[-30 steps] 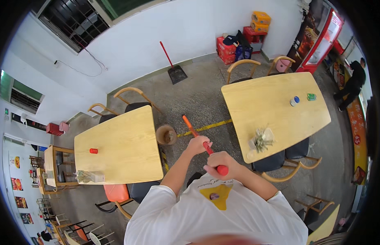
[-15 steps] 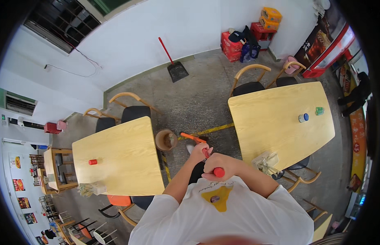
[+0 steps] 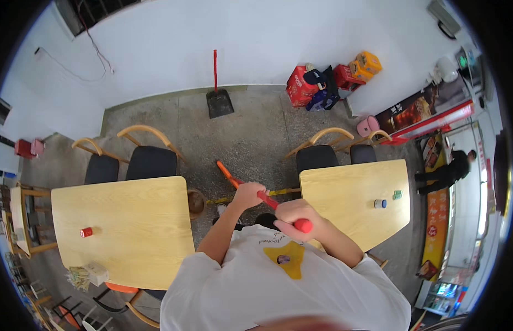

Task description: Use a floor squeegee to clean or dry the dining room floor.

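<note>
A broom with a red handle [image 3: 269, 200] runs slantwise in front of my body. Its narrow orange head [image 3: 227, 172] points forward and left, over the floor; no bristles can be made out. My left hand [image 3: 248, 196] is wrapped round the handle partway down. Higher up, close to my chest, my right hand [image 3: 301, 215] grips it just below the rounded red end. A dustpan [image 3: 219, 103] with an upright red handle stands on the floor by the far wall. Beside the left table is a brownish bin [image 3: 197, 203], partly hidden by the table's edge.
Wooden tables flank me, left [image 3: 124, 220] and right [image 3: 353, 207], with dark-seated chairs [image 3: 151, 162] at their far sides. A red can [image 3: 86, 232] is on the left one. Red boxes [image 3: 300, 87] and a pink bucket [image 3: 368, 126] line the wall. A person [image 3: 452, 170] in dark clothes stands at right.
My view has turned to the right. The broom's orange head has swung forward and left, and my left hand has moved left, farther from my right hand. Both hands keep hold of the handle.
</note>
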Demonstrator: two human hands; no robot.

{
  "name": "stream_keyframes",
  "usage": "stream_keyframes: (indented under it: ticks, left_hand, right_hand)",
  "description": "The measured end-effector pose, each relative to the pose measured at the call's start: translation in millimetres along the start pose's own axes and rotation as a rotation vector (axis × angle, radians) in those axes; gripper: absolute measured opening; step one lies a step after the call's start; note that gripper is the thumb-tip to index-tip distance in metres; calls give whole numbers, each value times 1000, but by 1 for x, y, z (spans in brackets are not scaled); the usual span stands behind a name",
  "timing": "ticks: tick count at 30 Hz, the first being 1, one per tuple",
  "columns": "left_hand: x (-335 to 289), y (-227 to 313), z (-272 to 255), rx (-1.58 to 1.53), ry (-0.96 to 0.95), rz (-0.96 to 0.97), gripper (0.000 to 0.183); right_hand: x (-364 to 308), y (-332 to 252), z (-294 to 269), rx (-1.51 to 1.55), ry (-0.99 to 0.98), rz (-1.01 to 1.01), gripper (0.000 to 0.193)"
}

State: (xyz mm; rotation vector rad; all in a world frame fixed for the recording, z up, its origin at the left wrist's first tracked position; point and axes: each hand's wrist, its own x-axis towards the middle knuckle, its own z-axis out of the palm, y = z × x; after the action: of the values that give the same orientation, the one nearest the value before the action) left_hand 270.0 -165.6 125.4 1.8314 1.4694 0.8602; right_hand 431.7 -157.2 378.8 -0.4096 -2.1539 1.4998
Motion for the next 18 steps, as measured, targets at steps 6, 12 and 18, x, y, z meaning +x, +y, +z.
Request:
stream_keyframes:
  ticks: [6, 12, 18]
  left_hand:
    - [61, -1, -53, 12, 108, 74, 32]
    - [88, -70, -63, 13, -61, 78, 29]
    - [102, -81, -66, -76, 29, -121, 30]
  right_hand:
    - [40, -17, -26, 53, 41, -171, 39]
    - [76, 45, -24, 18, 69, -135, 36]
    - [130, 84, -66, 45, -11, -170, 32]
